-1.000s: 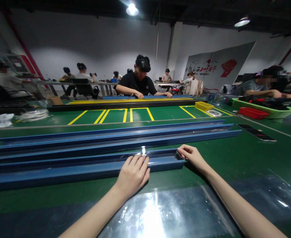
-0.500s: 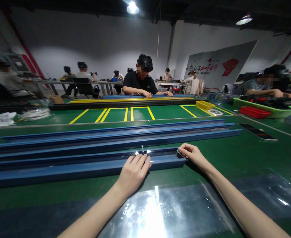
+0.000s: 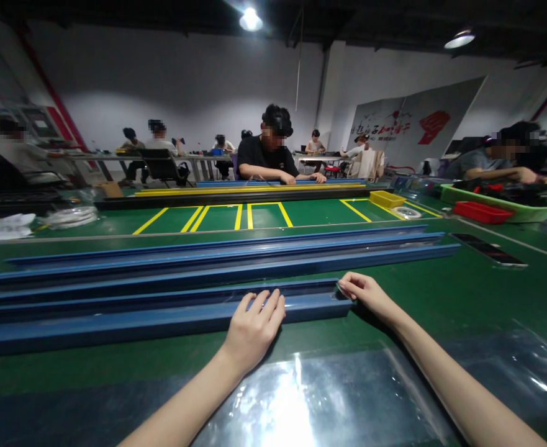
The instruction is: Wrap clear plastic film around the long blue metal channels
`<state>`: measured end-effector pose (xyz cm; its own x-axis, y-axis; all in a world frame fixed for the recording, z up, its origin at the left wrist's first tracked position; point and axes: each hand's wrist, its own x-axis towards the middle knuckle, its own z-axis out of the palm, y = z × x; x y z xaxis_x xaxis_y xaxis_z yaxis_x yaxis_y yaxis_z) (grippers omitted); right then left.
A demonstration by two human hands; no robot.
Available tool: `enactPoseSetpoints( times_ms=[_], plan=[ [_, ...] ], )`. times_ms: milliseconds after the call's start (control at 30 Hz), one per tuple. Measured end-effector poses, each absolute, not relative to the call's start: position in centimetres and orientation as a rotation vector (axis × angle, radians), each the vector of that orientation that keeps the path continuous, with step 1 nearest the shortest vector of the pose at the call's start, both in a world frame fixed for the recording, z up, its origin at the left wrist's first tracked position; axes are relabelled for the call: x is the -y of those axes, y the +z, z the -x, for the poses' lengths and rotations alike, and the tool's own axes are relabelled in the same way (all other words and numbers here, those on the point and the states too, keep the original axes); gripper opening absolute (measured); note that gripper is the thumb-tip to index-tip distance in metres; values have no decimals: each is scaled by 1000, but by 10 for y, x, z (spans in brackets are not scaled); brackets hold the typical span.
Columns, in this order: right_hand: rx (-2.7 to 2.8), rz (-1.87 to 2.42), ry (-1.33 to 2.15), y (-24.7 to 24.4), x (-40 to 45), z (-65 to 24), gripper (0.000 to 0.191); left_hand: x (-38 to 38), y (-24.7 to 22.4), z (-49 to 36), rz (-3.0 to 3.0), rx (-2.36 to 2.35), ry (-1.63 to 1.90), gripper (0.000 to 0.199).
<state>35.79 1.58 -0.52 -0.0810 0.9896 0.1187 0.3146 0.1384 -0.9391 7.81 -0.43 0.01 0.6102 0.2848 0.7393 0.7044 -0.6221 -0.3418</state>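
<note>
A long blue channel-shaped strip (image 3: 161, 326) lies across the green table in front of me. My left hand (image 3: 254, 326) rests over it near its right part, palm down, fingers slightly apart, the fingertips reaching into the groove. At the strip's right end, my right hand (image 3: 361, 290) has thumb and forefinger pinched together. Whatever sits between those fingertips is too small to make out. A clear, shiny patch shows in the groove beside them.
More blue strips (image 3: 236, 264) lie just beyond. A clear plastic sheet (image 3: 338, 391) covers the near table. To the right are a phone (image 3: 490, 249), a red tray (image 3: 482, 212) and a green bin (image 3: 541, 211). A yellow tray (image 3: 387, 198) stands farther back. A co-worker (image 3: 268, 152) sits opposite.
The shiny clear bulge above my left fingertips no longer shows. My hands keep nearly the same places on the strip; the whole view has shifted slightly.
</note>
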Motion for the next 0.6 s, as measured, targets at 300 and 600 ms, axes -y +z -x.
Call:
enactPoseSetpoints(
  times_ms=[300,600],
  plan=[
    [1559,1322,942,-3,-17,-358,34,5,2,-78,2193,781,-822,25],
    [1572,1367,971,1,-13,-357,36,0,2,-79,2303,791,-804,17]
  ],
)
